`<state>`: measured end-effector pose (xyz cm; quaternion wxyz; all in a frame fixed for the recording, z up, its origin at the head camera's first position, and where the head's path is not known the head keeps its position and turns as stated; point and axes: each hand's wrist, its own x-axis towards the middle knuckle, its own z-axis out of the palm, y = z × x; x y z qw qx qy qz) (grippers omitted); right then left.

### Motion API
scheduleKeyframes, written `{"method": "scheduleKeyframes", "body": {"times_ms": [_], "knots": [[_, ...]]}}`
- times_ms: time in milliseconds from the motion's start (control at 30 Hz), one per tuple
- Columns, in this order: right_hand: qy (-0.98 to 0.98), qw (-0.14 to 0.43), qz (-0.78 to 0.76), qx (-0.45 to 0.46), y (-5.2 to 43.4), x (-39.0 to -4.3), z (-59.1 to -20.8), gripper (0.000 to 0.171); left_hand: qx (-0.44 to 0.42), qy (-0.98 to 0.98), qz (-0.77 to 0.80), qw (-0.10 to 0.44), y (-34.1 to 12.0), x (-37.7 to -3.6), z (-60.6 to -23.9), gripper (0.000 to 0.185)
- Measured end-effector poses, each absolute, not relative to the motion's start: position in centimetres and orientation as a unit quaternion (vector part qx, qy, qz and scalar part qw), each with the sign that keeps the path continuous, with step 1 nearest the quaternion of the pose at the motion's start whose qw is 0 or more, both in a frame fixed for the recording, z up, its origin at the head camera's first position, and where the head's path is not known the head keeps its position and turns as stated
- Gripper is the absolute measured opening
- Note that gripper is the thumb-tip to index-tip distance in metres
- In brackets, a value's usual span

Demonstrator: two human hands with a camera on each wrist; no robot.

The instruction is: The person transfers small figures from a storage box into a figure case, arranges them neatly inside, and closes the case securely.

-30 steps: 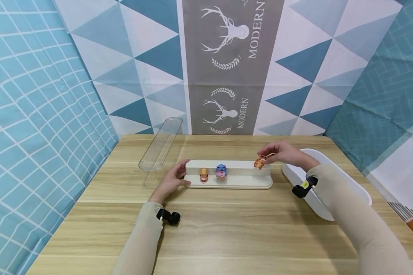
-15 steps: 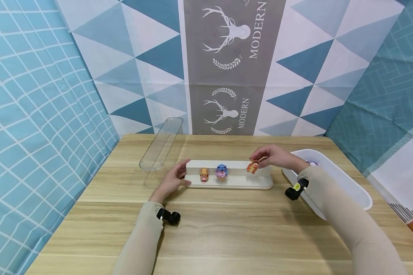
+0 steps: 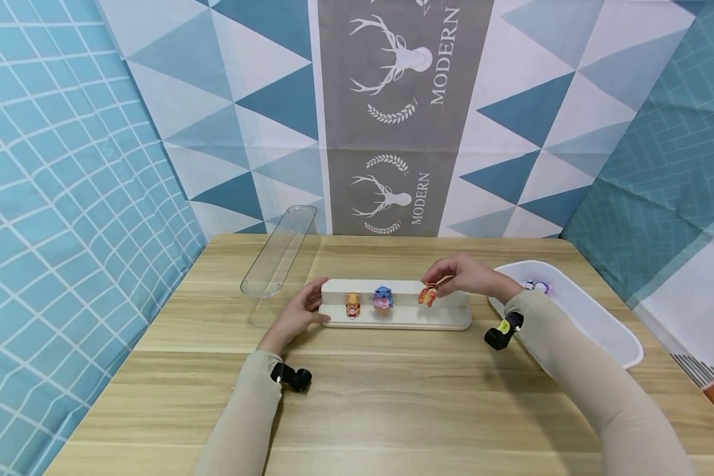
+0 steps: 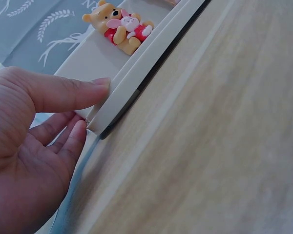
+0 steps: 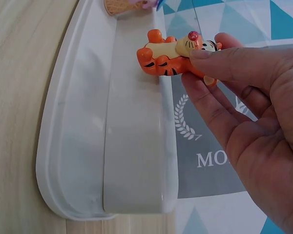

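My right hand (image 3: 461,275) pinches an orange tiger figurine (image 3: 428,295) by its head between thumb and fingers, above the right part of a white stepped display stand (image 3: 410,317). In the right wrist view the tiger figurine (image 5: 168,56) is tilted, feet toward the stand. My left hand (image 3: 300,309) grips the stand's left end; in the left wrist view the thumb (image 4: 73,92) lies on its lower ledge and other fingers are at the end. On the stand sit a yellow bear figurine (image 4: 119,24) in red, holding a pink piglet, and a blue-and-pink figurine (image 3: 383,299).
A white tub (image 3: 595,317) stands on the right with a purple-and-white figurine (image 3: 538,286) inside, partly behind the right arm. At the back left lies a long clear plastic cover (image 3: 278,254). Patterned cloth (image 3: 387,132) hangs behind the wooden table (image 3: 393,410).
My right hand has moved left along the stand with the tiger figurine, nearer the blue-and-pink one. More of the tub's inside shows. The left hand keeps its place.
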<state>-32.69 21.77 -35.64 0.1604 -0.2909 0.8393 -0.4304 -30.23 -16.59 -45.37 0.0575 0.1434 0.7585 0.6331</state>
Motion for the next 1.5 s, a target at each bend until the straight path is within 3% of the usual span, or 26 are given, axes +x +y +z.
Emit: {"method": "scheduleKeyframes", "body": {"times_ms": [1500], "knots": [[0.831, 0.185, -0.403, -0.335, 18.3, -32.2, -37.2, 0.031, 0.132, 0.759, 0.635, 0.06, -16.4, -29.9, -44.9, 0.086]]}}
